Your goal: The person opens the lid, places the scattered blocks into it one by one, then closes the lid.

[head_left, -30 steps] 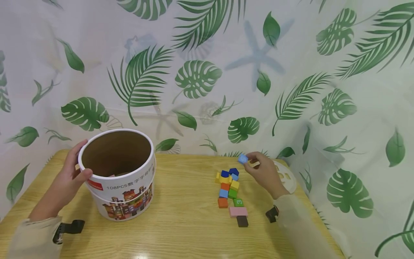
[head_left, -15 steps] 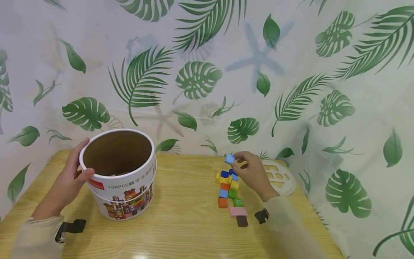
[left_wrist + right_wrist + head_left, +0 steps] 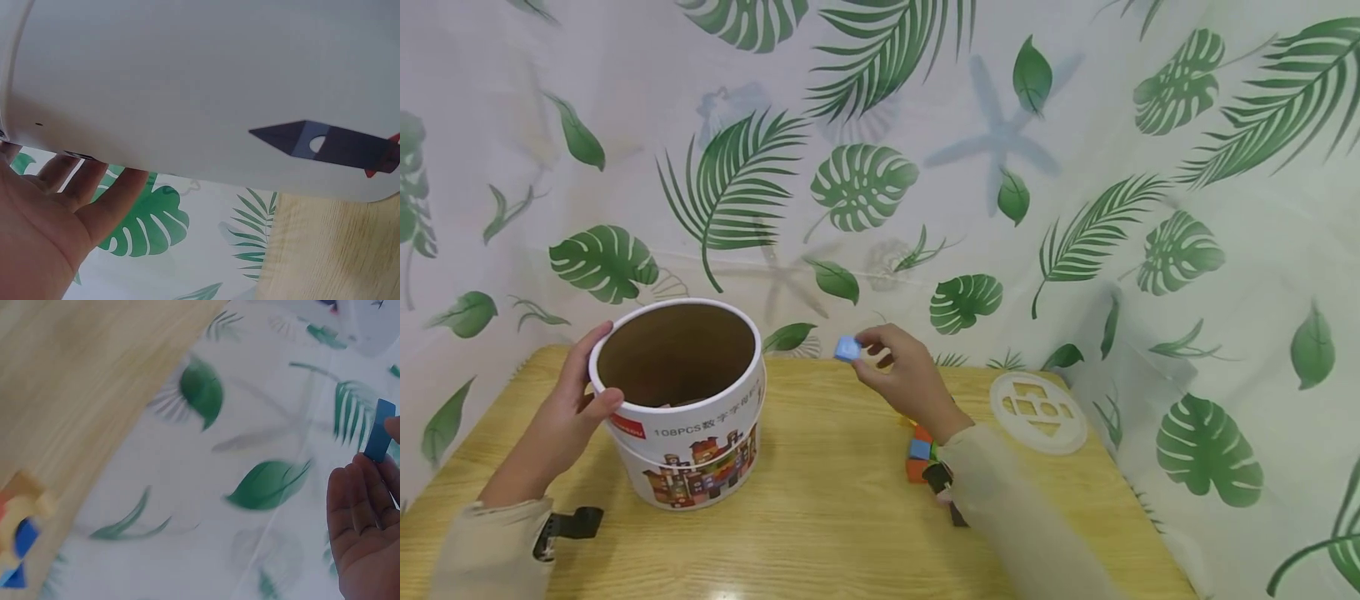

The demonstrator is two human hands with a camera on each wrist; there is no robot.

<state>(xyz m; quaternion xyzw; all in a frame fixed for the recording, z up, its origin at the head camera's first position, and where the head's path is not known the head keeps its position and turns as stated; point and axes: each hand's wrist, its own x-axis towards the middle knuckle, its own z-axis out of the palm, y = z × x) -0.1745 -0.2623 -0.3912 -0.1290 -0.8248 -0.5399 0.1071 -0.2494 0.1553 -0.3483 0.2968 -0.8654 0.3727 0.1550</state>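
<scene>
A white bucket (image 3: 741, 429) with printed building-block pictures stands on the left of the table in the head view. My left hand (image 3: 561, 408) holds it at the rim, thumb over the edge, fingers along the outer wall. In the left wrist view the fingers of that hand (image 3: 56, 219) touch the bucket's side (image 3: 187, 75). Above the table's back edge, my right hand (image 3: 910, 379) pinches a light blue block (image 3: 847, 348) between thumb and fingertips. That block (image 3: 379, 431) looks thin and edge-on in the right wrist view. Most of the bucket's inside is in shadow.
Coloured blocks (image 3: 919, 448) lie on the wooden table (image 3: 820, 517), partly hidden by my right forearm. A white round stencil plate (image 3: 1000, 408) with cut-out shapes lies at the back right. A leaf-patterned sheet (image 3: 865, 258) hangs behind the table.
My right hand has carried the light blue block left, from above the coloured blocks toward the bucket. More of the stencil plate shows now. The left hand and bucket stay nearly in place.
</scene>
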